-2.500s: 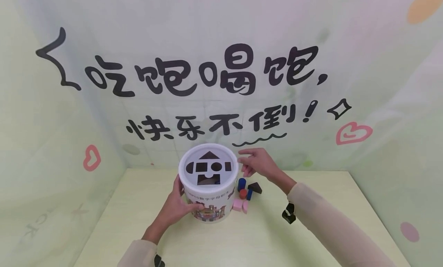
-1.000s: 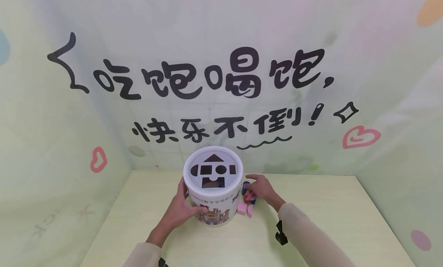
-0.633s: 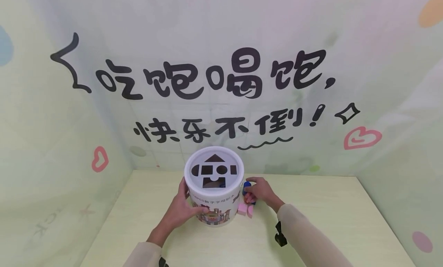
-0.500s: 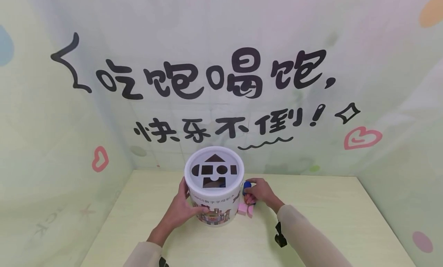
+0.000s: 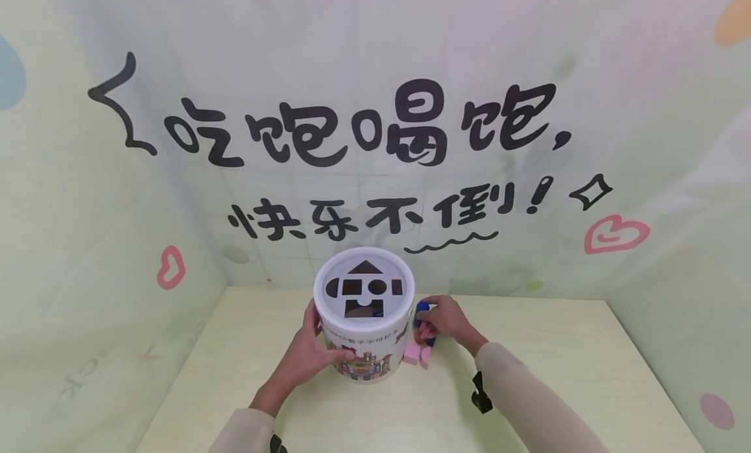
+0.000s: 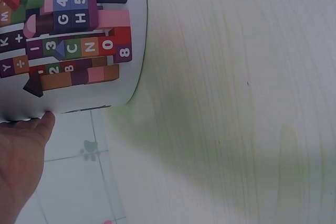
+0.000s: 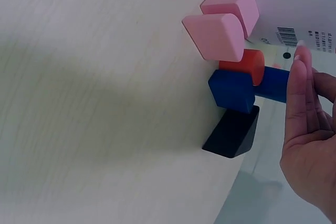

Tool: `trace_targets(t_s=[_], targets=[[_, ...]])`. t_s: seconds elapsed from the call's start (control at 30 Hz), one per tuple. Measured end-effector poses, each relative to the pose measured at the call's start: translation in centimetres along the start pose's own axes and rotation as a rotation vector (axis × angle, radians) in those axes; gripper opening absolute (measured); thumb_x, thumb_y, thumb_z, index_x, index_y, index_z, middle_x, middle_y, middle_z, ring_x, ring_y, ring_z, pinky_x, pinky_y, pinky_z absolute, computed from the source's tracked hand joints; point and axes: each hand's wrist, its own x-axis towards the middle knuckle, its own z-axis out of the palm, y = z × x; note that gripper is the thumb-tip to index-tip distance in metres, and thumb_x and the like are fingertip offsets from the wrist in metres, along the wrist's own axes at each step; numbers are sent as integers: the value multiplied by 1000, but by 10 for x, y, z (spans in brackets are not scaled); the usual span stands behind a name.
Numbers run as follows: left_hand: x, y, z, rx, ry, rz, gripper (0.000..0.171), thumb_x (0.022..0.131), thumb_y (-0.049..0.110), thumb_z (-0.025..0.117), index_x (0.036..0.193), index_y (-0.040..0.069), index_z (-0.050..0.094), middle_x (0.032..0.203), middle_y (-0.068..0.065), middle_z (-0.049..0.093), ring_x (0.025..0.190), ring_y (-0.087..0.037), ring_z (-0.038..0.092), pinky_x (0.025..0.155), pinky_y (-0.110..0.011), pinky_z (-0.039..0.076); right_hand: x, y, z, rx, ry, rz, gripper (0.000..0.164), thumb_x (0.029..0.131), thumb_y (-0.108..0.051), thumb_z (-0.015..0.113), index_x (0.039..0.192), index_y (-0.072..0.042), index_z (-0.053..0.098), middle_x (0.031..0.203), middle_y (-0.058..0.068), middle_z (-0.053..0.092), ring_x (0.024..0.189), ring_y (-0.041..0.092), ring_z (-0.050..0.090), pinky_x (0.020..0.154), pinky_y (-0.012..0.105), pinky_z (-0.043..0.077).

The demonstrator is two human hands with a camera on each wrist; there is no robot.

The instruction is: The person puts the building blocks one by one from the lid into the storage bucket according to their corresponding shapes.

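Observation:
A white block bucket [image 5: 352, 339] with a printed castle stands on the table. Its lid [image 5: 364, 324] has shape-cut holes, including a triangle, square and circle. My left hand [image 5: 305, 356] grips the bucket's left side, thumb across the front; its other fingers are mostly hidden behind. At the bucket's right, my right hand [image 5: 448, 317] pinches a blue cylinder block [image 7: 273, 83] between thumb and fingers. Just below it lie an orange-red cylinder [image 7: 249, 66], a blue rectangular block [image 7: 232, 92] and a black triangular block [image 7: 233, 132]. Two pink blocks [image 7: 216, 36] sit against the bucket.
The pale wooden table [image 5: 364, 420] extends on both sides of the bucket. A printed fabric backdrop [image 5: 493, 257] with large black lettering closes off the back, and similar panels stand left and right.
My right hand has come down from beside the lid to the blocks and taken hold of the blue cylinder, now raised slightly. The left hand keeps its grip on the bucket.

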Motion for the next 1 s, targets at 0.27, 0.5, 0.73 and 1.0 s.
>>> trace_targets(t_s=[0.27,0.5,0.73,1.0], targets=[[-1,1,-1,11,-3,-9,126,61,35,93,155,28,9,152,-3,38,140,-35,35,113,-59,31,-2,-9,-12,14,-20,-30,37,90,-5,65,125,7,60,65,10,67,52,16,65,53,30,60],[0,1,-1,13,0,-15,125,60,37,93,154,31,10,150,-1,39,141,-34,35,113,-59,31,-8,-16,-22,-35,-49,-74,28,90,-8,66,115,4,65,69,11,68,54,18,66,55,32,61],[0,2,-1,12,-3,-10,126,60,38,93,155,26,10,150,0,39,141,-32,35,113,-59,31,-19,-27,-32,-19,-82,-108,29,89,-10,69,115,2,66,70,11,68,55,19,65,56,33,61],[1,1,0,8,-4,-13,126,60,37,93,155,28,10,150,-1,39,140,-31,36,113,-58,32,-37,-49,-40,-19,-150,-171,37,89,-12,69,122,3,62,70,12,69,55,18,66,56,36,62]])
